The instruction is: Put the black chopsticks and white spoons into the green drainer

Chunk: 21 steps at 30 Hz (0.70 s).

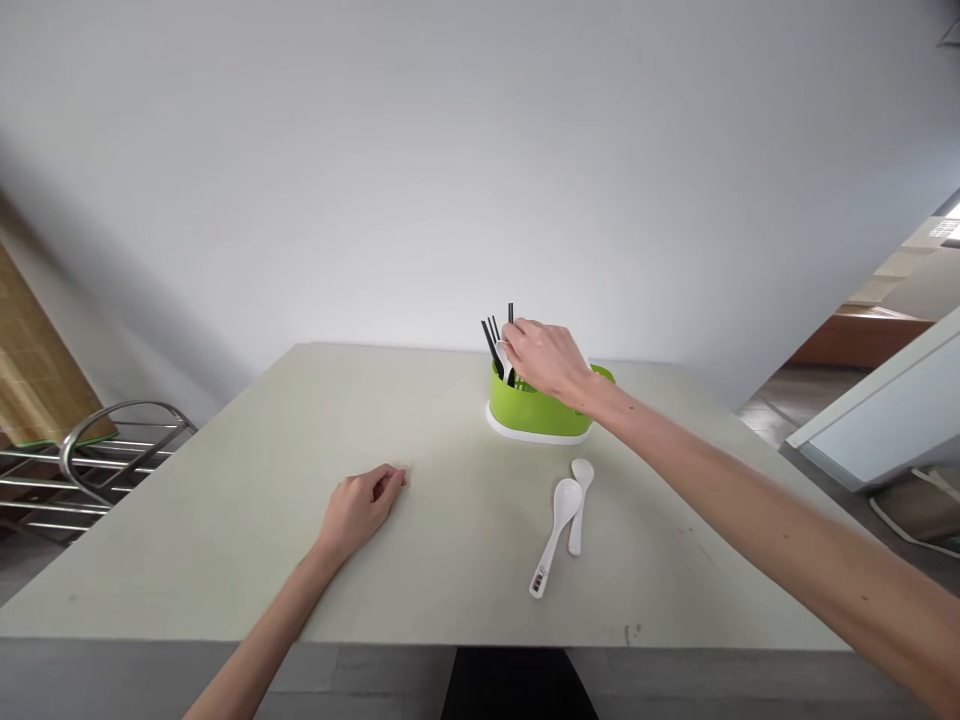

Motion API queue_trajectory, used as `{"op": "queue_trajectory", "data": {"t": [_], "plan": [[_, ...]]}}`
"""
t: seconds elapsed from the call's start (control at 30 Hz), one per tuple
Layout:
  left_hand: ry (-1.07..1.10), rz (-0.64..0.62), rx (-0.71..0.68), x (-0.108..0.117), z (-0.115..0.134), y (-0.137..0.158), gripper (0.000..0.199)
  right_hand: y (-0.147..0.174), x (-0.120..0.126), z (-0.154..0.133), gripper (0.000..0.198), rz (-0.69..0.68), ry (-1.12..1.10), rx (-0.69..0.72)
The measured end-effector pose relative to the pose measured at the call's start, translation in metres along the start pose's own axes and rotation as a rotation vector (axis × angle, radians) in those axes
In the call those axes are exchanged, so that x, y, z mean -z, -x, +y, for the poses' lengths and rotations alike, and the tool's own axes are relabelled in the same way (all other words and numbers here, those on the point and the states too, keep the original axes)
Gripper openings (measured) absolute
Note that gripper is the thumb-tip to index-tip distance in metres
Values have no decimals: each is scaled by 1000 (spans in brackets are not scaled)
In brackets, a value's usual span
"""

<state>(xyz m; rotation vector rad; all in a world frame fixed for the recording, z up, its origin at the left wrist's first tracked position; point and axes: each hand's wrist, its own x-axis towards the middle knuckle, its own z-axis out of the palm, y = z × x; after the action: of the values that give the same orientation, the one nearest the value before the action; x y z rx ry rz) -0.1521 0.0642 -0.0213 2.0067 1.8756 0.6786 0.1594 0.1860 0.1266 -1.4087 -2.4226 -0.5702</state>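
Observation:
My right hand (547,355) reaches over the green cutlery holder (532,412), its fingers closed on a white spoon (503,358) at the holder's left end. Part of that spoon is hidden by the fingers. Several black chopsticks (491,340) stand upright or leaning in the same end. On the table in front of the holder lie a larger white spoon (556,535) with a label on its handle and a smaller white spoon (577,510), close together. To the left, my left hand (360,508) rests on the tabletop with curled fingers, nothing visible in it.
The pale table (247,480) stands against a white wall (390,180). At the left are a metal rack (112,470) and a rolled bamboo mat (45,350). A white panel (885,410) stands beyond the table's right side.

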Motion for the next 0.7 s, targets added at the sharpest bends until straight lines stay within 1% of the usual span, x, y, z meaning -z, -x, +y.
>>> {"op": "queue_trajectory", "data": {"t": [0.2,0.3,0.37,0.43,0.5,0.53,0.6,0.63,0.7], "plan": [[8,-8,16,-1,3,-1,46,-5,-23,-13,31,-66,-71,-10],[6,-10,23,-1,2,0,47,-3,-24,-12,28,-74,-109,-23],[1,-9,24,-1,2,0,48,6,-18,-8,31,-62,-198,-15],[-1,-6,29,-1,3,0,48,25,-7,1,33,-40,-353,18],[4,-7,35,-1,4,-1,47,54,5,11,30,-49,-504,76],[5,-7,39,-1,5,-1,47,70,10,17,28,-77,-542,109],[2,-3,44,-1,7,-1,47,104,18,29,26,-142,-537,143],[0,1,44,-1,8,-1,47,120,19,35,27,-170,-512,124],[-4,9,36,-1,9,-1,48,146,14,47,27,-245,-478,20]]}}
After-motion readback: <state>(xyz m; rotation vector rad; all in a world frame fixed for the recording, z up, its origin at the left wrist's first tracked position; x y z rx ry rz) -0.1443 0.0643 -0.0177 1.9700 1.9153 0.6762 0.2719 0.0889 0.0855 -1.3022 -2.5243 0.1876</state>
